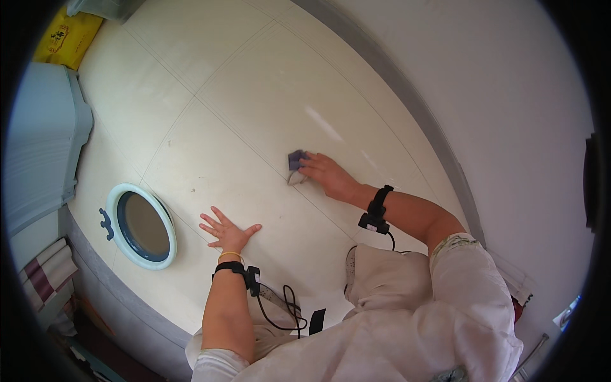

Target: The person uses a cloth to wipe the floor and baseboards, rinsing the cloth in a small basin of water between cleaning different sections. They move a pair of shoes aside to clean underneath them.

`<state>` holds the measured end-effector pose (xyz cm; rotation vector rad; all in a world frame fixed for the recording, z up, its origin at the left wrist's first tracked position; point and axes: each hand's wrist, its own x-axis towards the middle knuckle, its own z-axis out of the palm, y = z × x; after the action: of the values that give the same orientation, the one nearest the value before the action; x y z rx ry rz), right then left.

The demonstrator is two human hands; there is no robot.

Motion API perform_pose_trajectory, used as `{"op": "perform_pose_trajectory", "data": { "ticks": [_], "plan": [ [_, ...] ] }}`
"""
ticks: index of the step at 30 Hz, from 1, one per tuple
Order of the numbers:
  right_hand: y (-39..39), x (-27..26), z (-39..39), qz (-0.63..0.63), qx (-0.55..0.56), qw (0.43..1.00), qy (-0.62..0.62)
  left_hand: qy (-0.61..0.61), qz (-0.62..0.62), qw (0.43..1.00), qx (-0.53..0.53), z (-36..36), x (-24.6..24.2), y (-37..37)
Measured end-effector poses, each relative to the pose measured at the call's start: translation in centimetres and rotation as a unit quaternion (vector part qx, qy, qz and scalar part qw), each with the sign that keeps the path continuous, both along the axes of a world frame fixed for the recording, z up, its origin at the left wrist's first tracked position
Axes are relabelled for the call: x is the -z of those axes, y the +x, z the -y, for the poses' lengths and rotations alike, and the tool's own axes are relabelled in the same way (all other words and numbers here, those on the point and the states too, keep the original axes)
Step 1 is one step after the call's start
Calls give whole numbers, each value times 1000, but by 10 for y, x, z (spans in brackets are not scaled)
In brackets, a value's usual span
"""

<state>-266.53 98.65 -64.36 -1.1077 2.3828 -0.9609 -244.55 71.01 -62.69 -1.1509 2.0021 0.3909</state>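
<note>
My right hand [330,177] presses a folded purple-grey cloth [295,161] onto the cream tiled floor [229,138]. A pale, rounded edge [297,178] shows just below the cloth; I cannot tell if it belongs to it. Fingers spread and palm down, my left hand [231,236] holds nothing and is at or close to the floor. To its left stands a light mint basin [173,234] with a dark blue inner wall and brownish, murky water [143,227] inside. Small dark specks [193,190] dot the tiles between the hands.
A grey baseboard [410,86] runs along the white wall at right. Pale blue furniture [43,129] and a yellow bag [71,40] bearing writing line the left. Black wrist devices [374,215] trail cables near my knees. Checked fabric [47,272] hangs at lower left.
</note>
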Motion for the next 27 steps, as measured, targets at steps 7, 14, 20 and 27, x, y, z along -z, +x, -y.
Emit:
{"op": "perform_pose_trajectory", "data": {
  "ticks": [7, 14, 20, 27],
  "plan": [
    [-21, 16, -38, -139, 139, 965, 174, -15, 13, 1000, 8, 2, 0, 0],
    [80, 3, -24, -14, -151, 987, 57, -21, 11, 1000, 11, 4, -4, 0],
    [-84, 4, -100, -194, 209, 934, 215, -25, 20, 999, 18, -10, -5, -9],
    [19, 18, -241, -84, 397, 816, 411, -39, 42, 998, 22, -4, -5, -3]
  ]
}}
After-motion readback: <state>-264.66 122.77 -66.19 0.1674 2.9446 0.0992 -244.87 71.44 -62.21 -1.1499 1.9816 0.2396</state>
